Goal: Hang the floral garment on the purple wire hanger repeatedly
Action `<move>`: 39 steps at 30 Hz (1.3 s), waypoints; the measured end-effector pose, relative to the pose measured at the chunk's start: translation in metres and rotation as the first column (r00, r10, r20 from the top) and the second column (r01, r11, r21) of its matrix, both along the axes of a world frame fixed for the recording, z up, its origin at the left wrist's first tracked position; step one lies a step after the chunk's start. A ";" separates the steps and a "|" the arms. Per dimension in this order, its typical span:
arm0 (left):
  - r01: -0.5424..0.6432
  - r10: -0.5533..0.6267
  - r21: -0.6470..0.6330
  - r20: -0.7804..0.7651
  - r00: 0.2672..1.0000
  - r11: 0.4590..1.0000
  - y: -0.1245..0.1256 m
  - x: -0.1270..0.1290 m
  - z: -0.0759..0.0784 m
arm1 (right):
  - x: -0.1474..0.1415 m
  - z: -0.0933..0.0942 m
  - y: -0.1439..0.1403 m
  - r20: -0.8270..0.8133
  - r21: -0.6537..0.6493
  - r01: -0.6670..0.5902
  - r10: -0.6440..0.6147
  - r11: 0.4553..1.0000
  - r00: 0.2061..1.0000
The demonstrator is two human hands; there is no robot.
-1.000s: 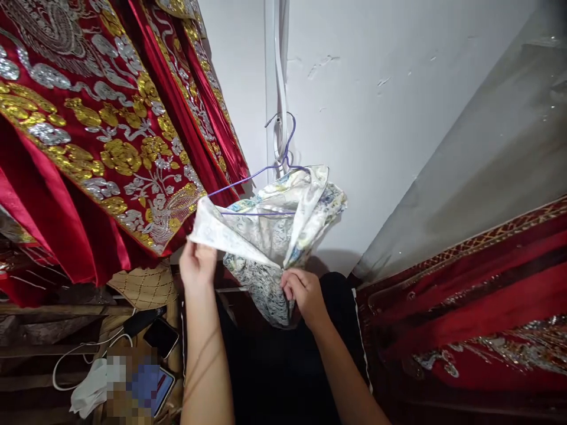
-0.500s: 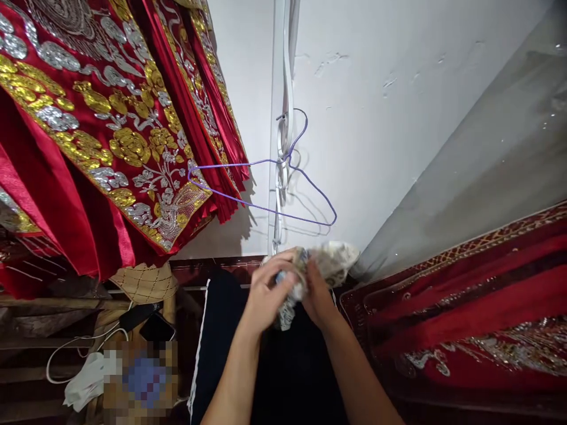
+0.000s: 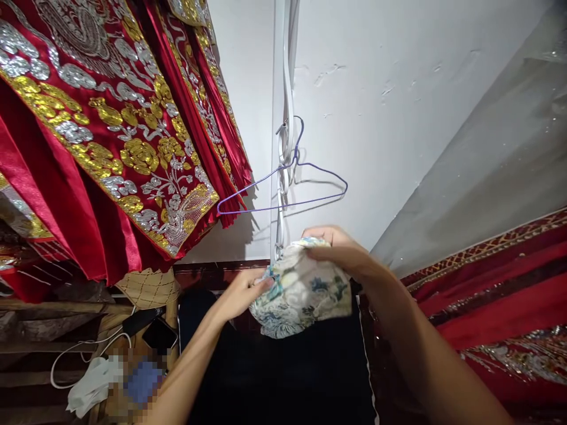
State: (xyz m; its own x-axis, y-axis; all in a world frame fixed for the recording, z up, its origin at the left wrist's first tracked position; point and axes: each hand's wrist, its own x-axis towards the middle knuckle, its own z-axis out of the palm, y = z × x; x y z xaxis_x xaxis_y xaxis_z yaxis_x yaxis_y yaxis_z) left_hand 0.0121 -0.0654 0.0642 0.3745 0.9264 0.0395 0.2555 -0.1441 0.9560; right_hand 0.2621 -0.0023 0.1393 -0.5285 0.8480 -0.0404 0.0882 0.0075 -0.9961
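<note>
Between my two hands is a piece of white fabric with a blue, green and yellow floral print (image 3: 310,289), gathered and ruffled along its lower left. I cannot make out what kind of garment it is. My left hand (image 3: 245,290) pinches its left edge, thumb on top. My right hand (image 3: 334,245) grips its upper edge, the thumb in front and the fingers partly behind the cloth. Just above, a purple wire hanger (image 3: 283,209) with nothing on it hangs from a white looped strap (image 3: 287,77) against the wall.
Red costumes with gold and silver sequins (image 3: 146,153) hang at the left. A wooden stool at lower left bears a black phone (image 3: 160,336), a white cable and a white cloth (image 3: 95,383). Red embroidered fabric (image 3: 509,301) and translucent plastic sheeting (image 3: 469,153) are at the right.
My hands have moved apart, spreading the bunched floral fabric wider. My right hand has gone up and to the right, my left hand to the left. The hanger has swung and turned.
</note>
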 end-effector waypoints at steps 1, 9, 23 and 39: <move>-0.037 0.040 0.046 -0.059 0.997 0.998 0.000 -0.006 0.004 | 0.000 -0.002 0.011 0.044 0.140 0.127 -0.134 0.982 0.990; 0.223 -0.191 0.021 -0.444 0.875 0.975 -0.012 -0.025 0.032 | -0.012 -0.063 0.072 0.031 0.578 0.273 -0.355 0.769 0.934; -0.178 0.461 0.686 -0.254 0.850 0.706 0.054 -0.053 0.089 | 0.050 -0.030 0.043 0.070 0.665 0.407 -0.595 0.626 0.801; -0.216 0.392 0.706 -0.094 0.915 0.675 0.110 -0.054 0.136 | 0.125 0.031 0.032 0.215 0.499 0.480 -0.640 0.722 0.738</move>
State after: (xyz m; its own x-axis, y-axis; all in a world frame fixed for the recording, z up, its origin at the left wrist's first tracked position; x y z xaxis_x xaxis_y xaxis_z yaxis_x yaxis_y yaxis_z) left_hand -0.0419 0.0445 0.2001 0.1559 0.7469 0.6464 0.5900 -0.5952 0.5455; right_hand 0.3867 0.0295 0.1705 0.0363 0.9606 0.2754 0.5409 0.2129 -0.8137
